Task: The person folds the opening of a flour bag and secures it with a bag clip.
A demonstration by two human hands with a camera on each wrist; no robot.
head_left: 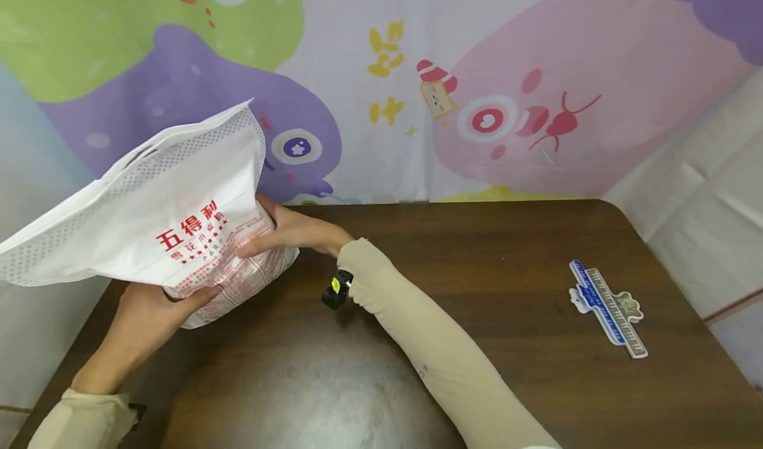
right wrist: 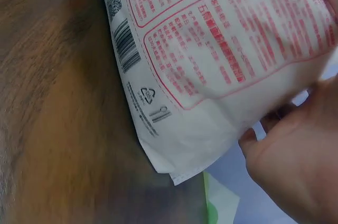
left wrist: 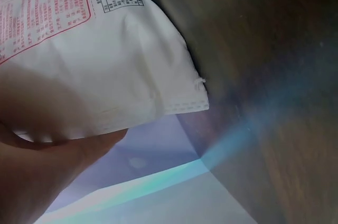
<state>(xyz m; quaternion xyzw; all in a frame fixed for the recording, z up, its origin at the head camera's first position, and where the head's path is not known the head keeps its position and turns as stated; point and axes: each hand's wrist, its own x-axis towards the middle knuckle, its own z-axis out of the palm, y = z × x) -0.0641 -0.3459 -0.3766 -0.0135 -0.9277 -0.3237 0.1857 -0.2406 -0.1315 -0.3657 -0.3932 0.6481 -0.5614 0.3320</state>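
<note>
A white flour bag (head_left: 208,237) with red Chinese print is tilted at the left of the table, its wide top edge toward the upper left. My left hand (head_left: 143,320) grips its lower left side, thumb across the printed front and fingers hidden behind. On the opposite side my right hand (head_left: 292,230) holds the bag, its thumb also over the print. In the left wrist view, a stitched bottom corner of the bag (left wrist: 132,76) shows beside the hand (left wrist: 47,171). Small text, a barcode and a recycling mark cover the bag (right wrist: 211,49) in the right wrist view.
The brown wooden table (head_left: 453,270) reaches back to a cartoon-printed cloth (head_left: 369,144). At the right lie flat ruler-like strips (head_left: 608,310), blue and grey with shaped edges. A pale cloth (head_left: 715,171) hangs at the right side.
</note>
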